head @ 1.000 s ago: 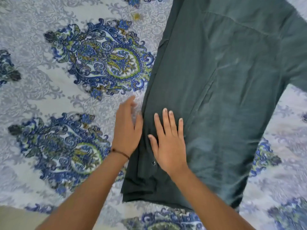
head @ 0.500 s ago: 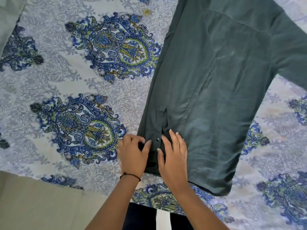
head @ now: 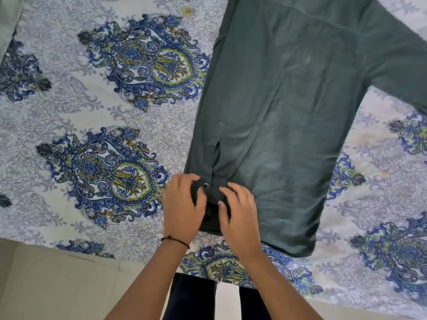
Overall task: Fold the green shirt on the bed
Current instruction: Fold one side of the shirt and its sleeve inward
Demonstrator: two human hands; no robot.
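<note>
green shirt (head: 288, 125) lies flat on the bed (head: 92, 107), one long edge folded inward and a sleeve (head: 397, 65) spread to the right. at its near hem, beside a small button (head: 205, 185), the left hand (head: 182, 206) and right hand (head: 240, 213) each grip the cloth with curled fingers. a dark thread band (head: 175, 240) circles the left wrist.

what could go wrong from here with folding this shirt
1. Both the left hand and right hand grip only the folded strip by the button at the near hem of the green shirt; a pull there could drag and wrinkle the flat body.
2. The sleeve lies spread out to the right, so folding upward now might leave it sticking out.
</note>
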